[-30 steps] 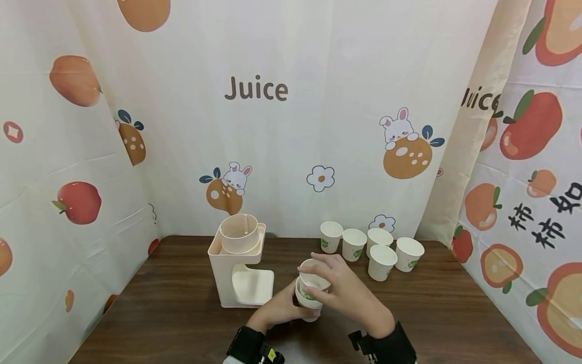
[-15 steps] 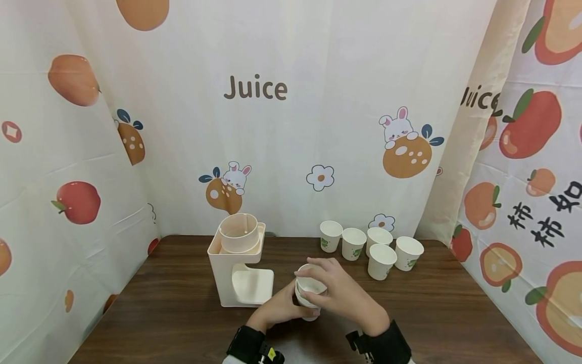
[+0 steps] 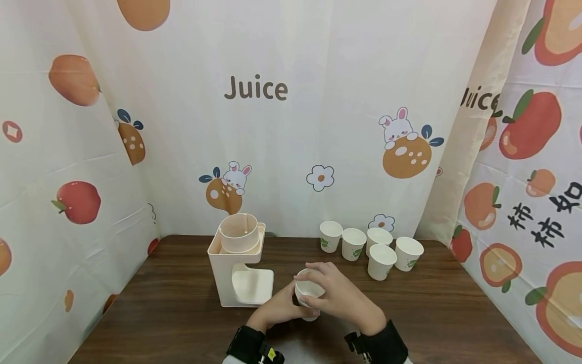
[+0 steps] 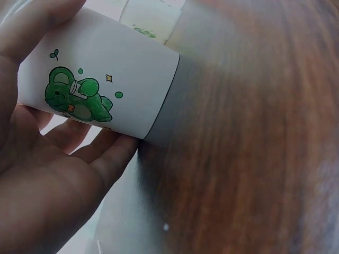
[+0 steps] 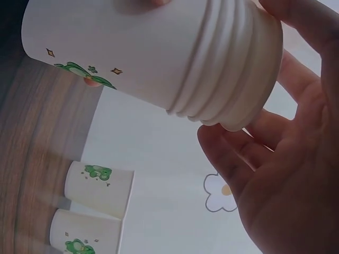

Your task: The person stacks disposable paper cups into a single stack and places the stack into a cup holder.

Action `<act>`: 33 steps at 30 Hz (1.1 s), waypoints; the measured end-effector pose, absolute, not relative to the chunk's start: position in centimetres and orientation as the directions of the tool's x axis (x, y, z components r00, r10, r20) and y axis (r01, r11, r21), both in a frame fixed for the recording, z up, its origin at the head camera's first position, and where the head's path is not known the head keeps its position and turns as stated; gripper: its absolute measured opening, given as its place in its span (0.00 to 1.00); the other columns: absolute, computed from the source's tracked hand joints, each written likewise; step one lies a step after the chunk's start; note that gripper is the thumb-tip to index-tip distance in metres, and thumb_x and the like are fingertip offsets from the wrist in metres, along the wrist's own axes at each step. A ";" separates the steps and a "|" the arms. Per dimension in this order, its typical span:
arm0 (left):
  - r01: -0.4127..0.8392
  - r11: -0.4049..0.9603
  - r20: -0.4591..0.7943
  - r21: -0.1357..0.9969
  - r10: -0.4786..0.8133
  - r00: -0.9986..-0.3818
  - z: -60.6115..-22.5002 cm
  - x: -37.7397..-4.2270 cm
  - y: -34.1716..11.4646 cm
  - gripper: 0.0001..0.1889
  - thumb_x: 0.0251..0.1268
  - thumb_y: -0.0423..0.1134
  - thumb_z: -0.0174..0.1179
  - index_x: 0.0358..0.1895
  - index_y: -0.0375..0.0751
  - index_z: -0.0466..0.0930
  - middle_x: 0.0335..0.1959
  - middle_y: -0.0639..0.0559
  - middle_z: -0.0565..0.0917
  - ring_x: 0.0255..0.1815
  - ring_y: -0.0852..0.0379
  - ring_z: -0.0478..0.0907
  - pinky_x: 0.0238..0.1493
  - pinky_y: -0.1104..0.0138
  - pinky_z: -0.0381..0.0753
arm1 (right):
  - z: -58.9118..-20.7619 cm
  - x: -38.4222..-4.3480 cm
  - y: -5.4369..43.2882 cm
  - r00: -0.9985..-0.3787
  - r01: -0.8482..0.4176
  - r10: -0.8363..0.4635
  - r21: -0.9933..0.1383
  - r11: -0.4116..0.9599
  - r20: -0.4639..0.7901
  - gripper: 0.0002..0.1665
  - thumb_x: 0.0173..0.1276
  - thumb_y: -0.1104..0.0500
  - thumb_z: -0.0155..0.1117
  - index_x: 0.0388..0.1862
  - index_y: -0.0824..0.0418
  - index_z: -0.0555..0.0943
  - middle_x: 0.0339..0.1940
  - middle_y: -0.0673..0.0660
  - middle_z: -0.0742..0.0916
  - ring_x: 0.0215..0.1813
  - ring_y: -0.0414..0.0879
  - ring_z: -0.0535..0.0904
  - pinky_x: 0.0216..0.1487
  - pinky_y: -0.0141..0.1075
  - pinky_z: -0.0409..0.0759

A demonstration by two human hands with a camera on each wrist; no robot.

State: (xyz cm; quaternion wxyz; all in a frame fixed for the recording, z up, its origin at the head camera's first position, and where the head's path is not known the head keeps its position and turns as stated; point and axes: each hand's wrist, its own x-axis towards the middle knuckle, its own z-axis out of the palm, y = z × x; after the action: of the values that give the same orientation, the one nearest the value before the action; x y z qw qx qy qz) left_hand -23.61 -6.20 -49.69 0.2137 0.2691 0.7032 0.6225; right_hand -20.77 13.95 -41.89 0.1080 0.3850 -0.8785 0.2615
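A stack of nested white paper cups point(image 3: 309, 289) with a green cartoon print stands in front of me in the head view. My left hand point(image 3: 283, 305) grips the stack low down. In the left wrist view its thumb and fingers lie round the lowest cup point(image 4: 111, 69). From the right, my right hand point(image 3: 342, 296) holds the uppermost cup by its rim. The right wrist view shows several rims point(image 5: 228, 63) close together, with the thumb and fingers of that hand at the top ones.
A cream juicer-like appliance point(image 3: 227, 275) with a round cup part point(image 3: 239, 235) on top stands left of my hands. Several single paper cups point(image 3: 382, 263) stand at the back right of the dark wooden table point(image 3: 445, 323). A printed curtain point(image 3: 282, 136) hangs behind.
My right hand has moved down and slightly left, and the upper cup has sunk into the stack. The left hand has stayed in place round the cups.
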 end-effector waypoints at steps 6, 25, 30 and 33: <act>0.122 0.071 0.046 0.990 0.655 -0.754 -49.7 -23.7 -6.2 0.37 0.62 0.43 0.72 0.72 0.49 0.63 0.58 0.47 0.78 0.55 0.53 0.77 0.55 0.60 0.75 | -42.3 -21.0 14.1 -0.683 -0.730 -0.626 -0.391 0.561 0.376 0.21 0.69 0.51 0.71 0.59 0.50 0.83 0.65 0.58 0.78 0.67 0.57 0.71 0.57 0.51 0.76; 0.127 0.081 0.043 0.989 0.655 -0.754 -49.9 -23.6 -6.2 0.43 0.62 0.46 0.72 0.77 0.55 0.58 0.63 0.44 0.77 0.58 0.54 0.77 0.58 0.58 0.74 | -42.4 -21.0 14.3 -0.706 -0.703 -0.623 -0.443 0.556 0.337 0.20 0.73 0.46 0.65 0.61 0.48 0.82 0.67 0.58 0.77 0.67 0.58 0.70 0.58 0.52 0.75; 0.125 0.066 0.050 0.990 0.664 -0.746 -49.9 -23.7 -6.2 0.41 0.62 0.45 0.72 0.76 0.57 0.59 0.61 0.46 0.78 0.57 0.53 0.78 0.56 0.60 0.75 | -42.2 -20.9 14.3 -0.708 -0.700 -0.624 -0.441 0.562 0.330 0.20 0.72 0.47 0.66 0.61 0.49 0.82 0.68 0.59 0.76 0.68 0.59 0.70 0.58 0.52 0.75; 0.117 0.057 0.049 0.991 0.667 -0.743 -49.9 -23.6 -6.3 0.41 0.62 0.44 0.72 0.76 0.55 0.59 0.58 0.46 0.79 0.55 0.52 0.78 0.54 0.60 0.76 | -42.2 -21.0 14.4 -0.703 -0.707 -0.627 -0.429 0.563 0.336 0.21 0.71 0.48 0.67 0.61 0.51 0.82 0.67 0.59 0.76 0.68 0.59 0.70 0.58 0.53 0.75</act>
State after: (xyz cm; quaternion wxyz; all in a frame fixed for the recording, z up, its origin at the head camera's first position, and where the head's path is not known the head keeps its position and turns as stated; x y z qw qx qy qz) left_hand -23.65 -6.26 -49.87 0.2198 0.2831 0.6931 0.6255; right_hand -20.98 14.35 -42.16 0.0725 0.3785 -0.8809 0.2747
